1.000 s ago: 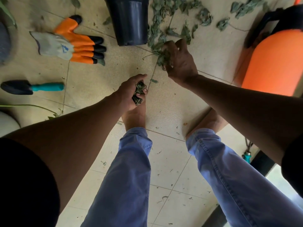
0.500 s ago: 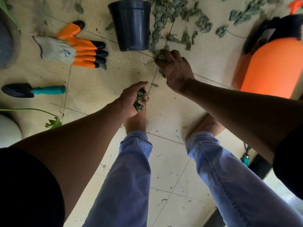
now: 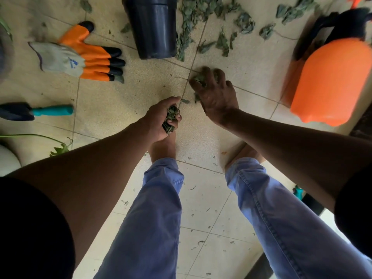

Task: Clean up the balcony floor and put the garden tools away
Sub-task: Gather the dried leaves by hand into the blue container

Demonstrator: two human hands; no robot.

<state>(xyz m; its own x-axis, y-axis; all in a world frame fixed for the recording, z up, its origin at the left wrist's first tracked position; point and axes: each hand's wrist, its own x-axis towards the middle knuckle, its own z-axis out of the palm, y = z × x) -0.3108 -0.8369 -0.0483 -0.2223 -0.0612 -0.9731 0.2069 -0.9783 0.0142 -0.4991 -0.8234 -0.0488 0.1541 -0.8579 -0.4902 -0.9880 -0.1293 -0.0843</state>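
Below the black pot [image 3: 153, 27], the left hand [image 3: 161, 119] clutches gathered leaves [image 3: 170, 119] while the right hand [image 3: 216, 91], apparently curled, rakes more; scattered leaves [image 3: 203, 19], glove [image 3: 80, 55] and trowel [image 3: 34, 111] remain.

I'm looking down at what reads as a home balcony used for potted plants. Pale square floor tiles [image 3: 104, 101] fill the frame, littered with wilted green leaves [image 3: 203, 15] at the top. A black plastic pot [image 3: 153, 27], an orange-and-grey garden glove [image 3: 80, 55] upper left, a teal-handled trowel [image 3: 36, 111] at left and an orange pressure sprayer [image 3: 332, 81] at right say gardening.
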